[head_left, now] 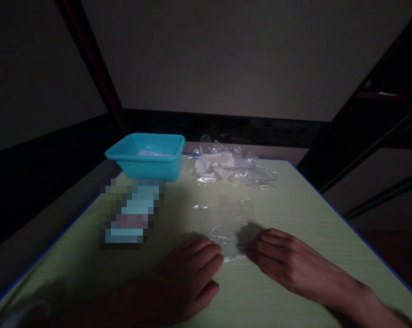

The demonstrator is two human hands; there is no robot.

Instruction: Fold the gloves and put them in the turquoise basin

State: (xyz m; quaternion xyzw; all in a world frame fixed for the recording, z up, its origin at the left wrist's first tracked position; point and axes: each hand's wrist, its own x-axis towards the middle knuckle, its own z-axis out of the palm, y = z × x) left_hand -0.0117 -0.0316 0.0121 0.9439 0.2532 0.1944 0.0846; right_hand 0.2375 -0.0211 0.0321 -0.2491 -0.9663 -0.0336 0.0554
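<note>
A clear disposable plastic glove [222,223] lies spread on the table, its finger ends pointing away from me. My left hand [195,271] rests palm down at the glove's near left corner, fingers touching it and thumb held apart. At the near right edge, my right hand [284,257] has its fingers bent and pressed together on the plastic; its thumb is hidden. Behind the glove sits a crumpled heap of clear plastic gloves [253,171] with white paper-like pieces [214,164] among them.
A turquoise plastic basin [151,168] stands at the back left with something white inside. In front of it lies a blurred-out flat, light blue thing [137,209]. The pale green table [253,296] has a blue edge, and a dark panel rises behind it.
</note>
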